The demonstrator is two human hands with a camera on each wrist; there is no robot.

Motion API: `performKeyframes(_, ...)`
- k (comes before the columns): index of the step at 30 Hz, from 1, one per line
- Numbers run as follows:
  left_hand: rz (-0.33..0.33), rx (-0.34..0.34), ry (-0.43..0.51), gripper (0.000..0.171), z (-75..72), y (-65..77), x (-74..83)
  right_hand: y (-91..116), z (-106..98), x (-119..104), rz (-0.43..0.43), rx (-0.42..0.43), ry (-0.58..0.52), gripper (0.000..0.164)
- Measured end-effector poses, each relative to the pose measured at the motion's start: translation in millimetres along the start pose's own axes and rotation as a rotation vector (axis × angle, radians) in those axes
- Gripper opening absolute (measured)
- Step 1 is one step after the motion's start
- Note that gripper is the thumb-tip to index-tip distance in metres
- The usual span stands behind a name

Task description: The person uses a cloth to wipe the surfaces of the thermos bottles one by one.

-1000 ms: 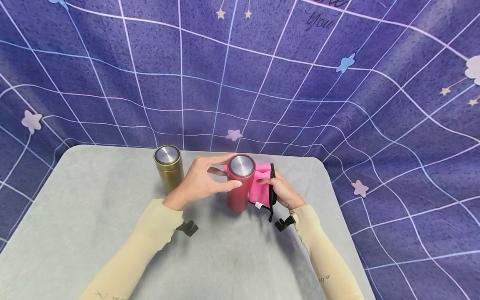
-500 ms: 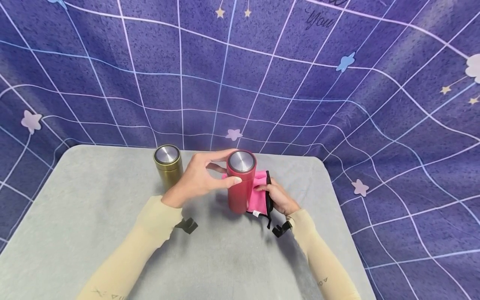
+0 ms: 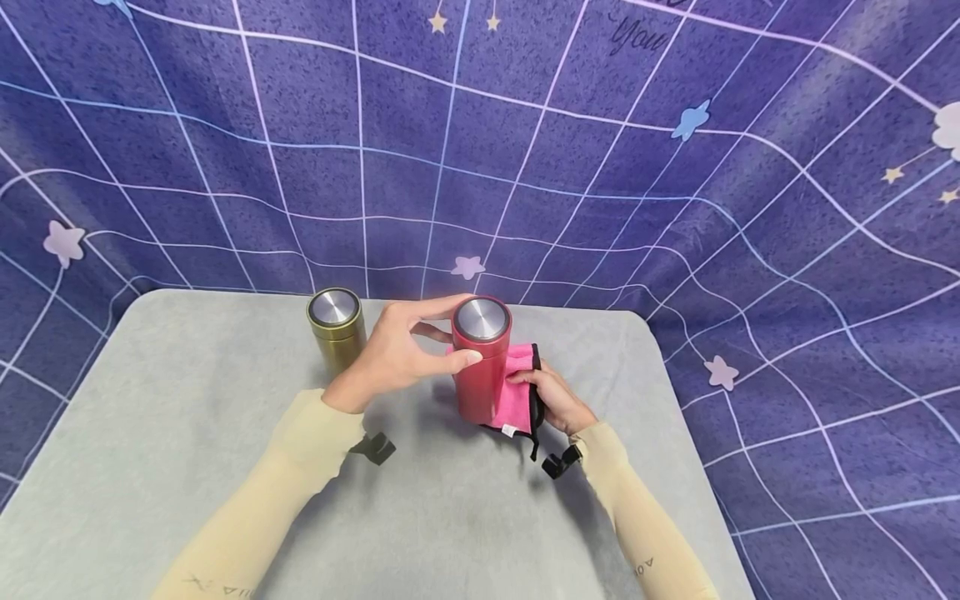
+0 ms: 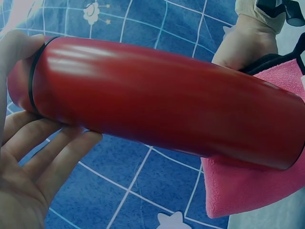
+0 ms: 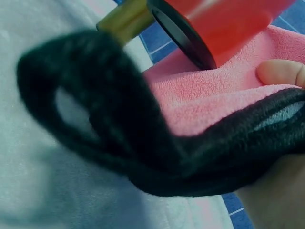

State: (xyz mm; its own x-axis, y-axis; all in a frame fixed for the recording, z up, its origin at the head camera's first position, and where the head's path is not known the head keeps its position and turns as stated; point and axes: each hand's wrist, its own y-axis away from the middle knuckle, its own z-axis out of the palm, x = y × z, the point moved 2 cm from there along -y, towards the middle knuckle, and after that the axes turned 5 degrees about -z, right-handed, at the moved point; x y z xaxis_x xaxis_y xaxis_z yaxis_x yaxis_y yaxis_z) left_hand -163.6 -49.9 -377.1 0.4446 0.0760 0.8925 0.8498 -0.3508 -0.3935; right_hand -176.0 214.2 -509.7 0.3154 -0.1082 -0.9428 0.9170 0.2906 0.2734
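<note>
A: What do we have in our left hand (image 3: 393,354)?
B: We grip the red bottle (image 3: 480,379) high up, thumb on the near side and fingers round the far side, close to the dark seam under its lid.
A: How does it stand?
B: Upright in the head view, in front of the pink cloth (image 3: 517,408), with the brushed silver disc (image 3: 482,320) on top facing up. We can't tell whether its base touches the cloth or hangs just above it.
A: And our right hand (image 3: 558,400)?
B: We pinch the cloth at its black edge, one digit lying across the pink pile in the right wrist view and the rest of the hand mostly hidden under the fabric. A black loop (image 5: 138,95) sticks out from that edge, and a white tag (image 3: 509,431) shows at the near side.
A: Anything else on the grey surface (image 3: 450,517)?
B: The gold bottle (image 3: 341,342) stands upright to the left, well apart from the red one, partly covered by our left hand.
A: And round us?
B: A blue-purple curtain (image 3: 285,167) with pale grid lines and stars hangs behind the surface. We wear cream sleeves (image 3: 292,467) and a black mount (image 3: 375,448) at each wrist.
</note>
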Motion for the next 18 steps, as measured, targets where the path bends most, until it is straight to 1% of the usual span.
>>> performKeyframes(11,0.005,0.003,0.009,0.067,4.1,0.2,-4.0,1.8,5.6,-11.6,-0.059,-0.053,0.064,0.021)
performKeyframes(18,0.009,0.001,-0.014,0.066,8.6,1.1,-6.8,6.8,11.6,-25.5,-0.08,-0.059,0.072,0.017)
